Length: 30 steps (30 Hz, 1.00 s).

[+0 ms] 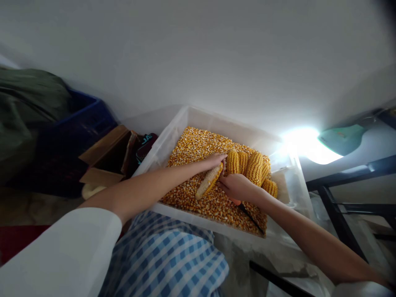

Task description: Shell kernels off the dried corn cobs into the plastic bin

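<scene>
A partly stripped corn cob is tilted above loose kernels, its pale core bare on one side and yellow kernels left along the other. My left hand is closed around the cob's upper end. My right hand has its fingers curled against the same end, close to the left fingers; their exact grip is partly hidden. Just below the right hand is a tool with an orange handle and a thin dark shaft; I cannot tell whether that hand touches it. Several full corn cobs lie beyond my right hand.
Loose corn kernels fill much of a translucent plastic bin. A bright lamp shines at the right, above a black metal frame. To the left stand an open cardboard box and a blue crate. A wall rises behind.
</scene>
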{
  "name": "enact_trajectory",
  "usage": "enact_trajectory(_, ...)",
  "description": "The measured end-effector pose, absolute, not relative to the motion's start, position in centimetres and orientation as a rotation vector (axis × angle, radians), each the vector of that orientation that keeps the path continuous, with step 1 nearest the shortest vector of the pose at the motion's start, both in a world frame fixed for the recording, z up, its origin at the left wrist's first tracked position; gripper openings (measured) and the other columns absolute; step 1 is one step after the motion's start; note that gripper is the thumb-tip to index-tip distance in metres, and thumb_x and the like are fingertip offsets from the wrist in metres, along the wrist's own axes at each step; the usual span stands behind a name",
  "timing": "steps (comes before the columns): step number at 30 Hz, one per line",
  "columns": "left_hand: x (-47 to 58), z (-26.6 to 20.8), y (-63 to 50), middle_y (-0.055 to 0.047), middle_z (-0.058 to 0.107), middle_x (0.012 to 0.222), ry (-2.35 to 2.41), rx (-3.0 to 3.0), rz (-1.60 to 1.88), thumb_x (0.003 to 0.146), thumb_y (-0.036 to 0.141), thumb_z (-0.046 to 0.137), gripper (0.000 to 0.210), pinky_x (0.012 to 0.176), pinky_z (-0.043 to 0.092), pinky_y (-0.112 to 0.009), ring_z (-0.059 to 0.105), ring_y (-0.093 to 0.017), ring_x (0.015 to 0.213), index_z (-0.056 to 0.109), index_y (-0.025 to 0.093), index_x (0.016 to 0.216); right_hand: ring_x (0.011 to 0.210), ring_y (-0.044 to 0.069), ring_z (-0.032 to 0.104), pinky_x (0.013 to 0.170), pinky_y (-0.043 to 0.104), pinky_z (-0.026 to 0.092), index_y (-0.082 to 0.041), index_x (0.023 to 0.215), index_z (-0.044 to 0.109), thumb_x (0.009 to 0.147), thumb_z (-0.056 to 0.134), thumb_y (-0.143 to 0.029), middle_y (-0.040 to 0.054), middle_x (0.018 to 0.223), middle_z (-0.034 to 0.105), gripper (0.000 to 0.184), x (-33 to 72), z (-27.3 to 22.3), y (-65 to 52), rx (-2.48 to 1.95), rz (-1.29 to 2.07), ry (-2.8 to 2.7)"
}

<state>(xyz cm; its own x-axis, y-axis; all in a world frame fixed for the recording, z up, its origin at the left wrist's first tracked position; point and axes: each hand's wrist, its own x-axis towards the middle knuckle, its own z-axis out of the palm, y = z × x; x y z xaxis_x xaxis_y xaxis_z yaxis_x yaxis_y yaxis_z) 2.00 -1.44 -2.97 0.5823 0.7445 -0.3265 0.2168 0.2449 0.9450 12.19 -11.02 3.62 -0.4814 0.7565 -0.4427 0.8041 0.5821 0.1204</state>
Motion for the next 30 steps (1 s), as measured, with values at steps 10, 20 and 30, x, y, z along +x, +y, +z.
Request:
enact_trajectory(10, 2.12, -3.53, -0.93, -0.002, 0.055, 0.047, 0.926, 1.421, 0.472, 0.076, 0.041, 0.033, 0.038, 0.048, 0.039, -0.022, 0.05, -0.012, 0.044, 0.049, 0.016, 0.052, 0.069, 0.018, 0.058, 0.059, 0.025, 0.037, -0.015, 0.091, 0.052, 0.087, 0.016, -0.037, 0.0093, 0.075, 0.061, 0.043, 12.41, 3.06, -10.97, 1.236, -0.123, 2.382)
enact_trajectory(20, 2.2, -3.82, -0.85, -0.002, 0.055, 0.047, 0.931, 1.434, 0.465, 0.076, 0.042, 0.033, 0.039, 0.052, 0.04, -0.022, 0.051, -0.012, 0.045, 0.05, 0.015, 0.053, 0.068, 0.018, 0.058, 0.058, 0.025, 0.037, -0.015, 0.091, 0.053, 0.086, 0.019, -0.034, 0.0095, 0.074, 0.061, 0.039, 12.34, 2.96, -10.99, 1.236, -0.135, 2.389)
enact_trajectory(30, 2.17, -3.42, -0.99, -0.001, 0.055, 0.048, 0.956, 1.464, 0.456, 0.077, 0.042, 0.032, 0.04, 0.055, 0.04, -0.022, 0.051, -0.012, 0.048, 0.05, 0.015, 0.053, 0.067, 0.018, 0.057, 0.057, 0.024, 0.035, -0.014, 0.089, 0.052, 0.086, 0.018, -0.035, 0.0096, 0.072, 0.061, 0.04, 12.43, 2.68, -11.04, 1.24, -0.129, 2.395)
